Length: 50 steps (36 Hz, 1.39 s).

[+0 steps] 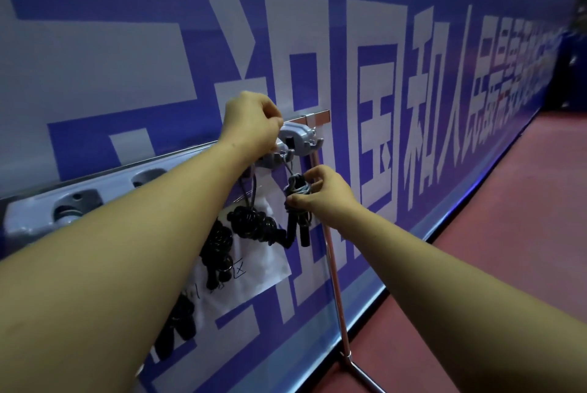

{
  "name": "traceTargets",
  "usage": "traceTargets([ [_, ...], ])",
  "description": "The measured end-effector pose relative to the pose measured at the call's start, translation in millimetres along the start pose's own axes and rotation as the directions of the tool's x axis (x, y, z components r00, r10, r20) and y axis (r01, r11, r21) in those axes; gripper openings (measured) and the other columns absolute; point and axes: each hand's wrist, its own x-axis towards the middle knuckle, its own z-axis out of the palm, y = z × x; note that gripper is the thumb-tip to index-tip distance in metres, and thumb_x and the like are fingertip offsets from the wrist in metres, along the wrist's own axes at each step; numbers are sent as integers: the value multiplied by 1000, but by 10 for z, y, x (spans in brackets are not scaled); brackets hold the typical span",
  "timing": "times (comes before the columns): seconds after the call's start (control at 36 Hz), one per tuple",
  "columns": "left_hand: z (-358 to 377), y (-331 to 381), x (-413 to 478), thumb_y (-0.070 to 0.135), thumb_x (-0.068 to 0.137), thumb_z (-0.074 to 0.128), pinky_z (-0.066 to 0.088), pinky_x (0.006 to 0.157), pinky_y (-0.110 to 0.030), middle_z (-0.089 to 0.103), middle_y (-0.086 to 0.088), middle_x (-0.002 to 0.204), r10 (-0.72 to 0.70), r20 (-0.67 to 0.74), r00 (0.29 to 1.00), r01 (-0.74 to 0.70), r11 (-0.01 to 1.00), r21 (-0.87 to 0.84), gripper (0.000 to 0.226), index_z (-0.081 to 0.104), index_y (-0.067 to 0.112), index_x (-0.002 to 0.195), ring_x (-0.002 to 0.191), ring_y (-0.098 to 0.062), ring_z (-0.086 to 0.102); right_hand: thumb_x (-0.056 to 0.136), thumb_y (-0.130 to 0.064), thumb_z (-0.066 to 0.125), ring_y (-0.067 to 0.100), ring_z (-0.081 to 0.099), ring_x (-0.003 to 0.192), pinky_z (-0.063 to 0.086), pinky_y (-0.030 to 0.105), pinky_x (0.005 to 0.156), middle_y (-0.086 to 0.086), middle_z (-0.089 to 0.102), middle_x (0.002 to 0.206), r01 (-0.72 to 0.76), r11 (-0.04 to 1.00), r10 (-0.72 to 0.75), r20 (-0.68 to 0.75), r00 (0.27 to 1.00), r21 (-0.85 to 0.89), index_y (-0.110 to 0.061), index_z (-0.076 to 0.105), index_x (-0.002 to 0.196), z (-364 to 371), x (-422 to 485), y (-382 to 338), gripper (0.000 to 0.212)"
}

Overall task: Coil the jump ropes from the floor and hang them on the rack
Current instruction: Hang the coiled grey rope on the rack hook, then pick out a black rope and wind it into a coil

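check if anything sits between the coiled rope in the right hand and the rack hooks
Nothing visible does. The right hand holds the coiled rope just below the grey hooks, its loop reaching up to them; the hung ropes sit lower left.

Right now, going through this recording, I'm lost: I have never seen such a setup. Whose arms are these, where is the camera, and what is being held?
There is no machine here. A person wears one wide-angle camera on the head, so you look along their own bare arms. The left hand reaches up with curled fingers to the grey plastic hook strip on a thin metal stand; what it pinches is hidden. The right hand pinches a bundled jump rope with black handles and grey cord wound round it; a thin cord runs up from it to the hooks. Further left, black coiled jump ropes already hang in front of a white paper sheet. Behind is a blue banner with large white characters; below, a red floor.
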Motion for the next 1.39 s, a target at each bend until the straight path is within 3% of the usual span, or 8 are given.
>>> traceTargets([
  [0.14,-112,184,-129,16,94,60,59,59,-33,71,-5,77,84,-58,995,-90,990,-105,15,71,12,86,66,-20,71,80,-44,84,31,47,138,46,45,108,11,40,157,-32,999,32,29,999,-17,-23,27,156,-196,-167,-12,97],
  [0.33,373,447,-892,38,102,54,48,47,-29,67,-15,70,87,342,936,46,931,-362,40,68,2,92,52,-26,64,98,-60,53,21,55,83,36,26,60,7,66,108,-251,929,257,-16,966,-273,-4,60,133,-761,-758,354,66],
  [0.5,1451,329,-1993,51,100,53,55,61,-37,70,-15,90,33,711,702,213,943,-254,53,66,0,103,67,-27,69,98,-50,54,27,70,86,47,38,76,7,77,105,-543,764,570,-28,821,-348,-11,66,113,-1303,-1812,1441,44],
  [0.64,2502,166,-3011,28,98,62,50,51,-24,71,-8,68,12,885,465,180,978,-109,33,70,1,80,54,-14,67,98,-25,59,23,72,73,53,37,71,9,79,92,-712,613,747,-40,663,-342,-2,68,104,-1618,-2775,2617,25],
  [0.94,4398,-447,-5418,10,85,59,49,52,-28,72,-25,72,-190,979,-70,44,980,194,18,68,-1,74,47,-23,55,99,-19,56,25,69,72,51,33,68,12,78,98,-925,308,950,18,312,-224,-5,65,104,-1386,-4275,4951,18],
  [1.11,4935,-968,-6566,12,91,56,57,74,-37,73,-25,93,-347,919,-189,-39,937,346,23,74,-3,91,91,-40,72,97,-17,58,27,66,68,50,34,66,11,72,85,-956,218,975,93,204,-195,-11,63,84,-918,-4761,5904,15],
  [1.28,5115,-1196,-7420,4,97,48,48,42,-26,67,-16,69,-386,811,-440,171,850,498,24,63,1,78,45,-24,60,87,-22,65,31,67,70,61,41,64,19,73,85,-948,133,990,79,115,-288,-5,75,90,-426,-5106,6498,20],
  [1.39,5178,-1113,-7757,7,93,48,55,49,-33,72,-16,78,-357,868,-344,299,835,462,20,60,10,77,53,-28,66,73,-38,67,34,71,92,51,31,70,14,74,102,-938,29,996,-66,55,-344,-13,75,107,-212,-5339,6686,43],
])
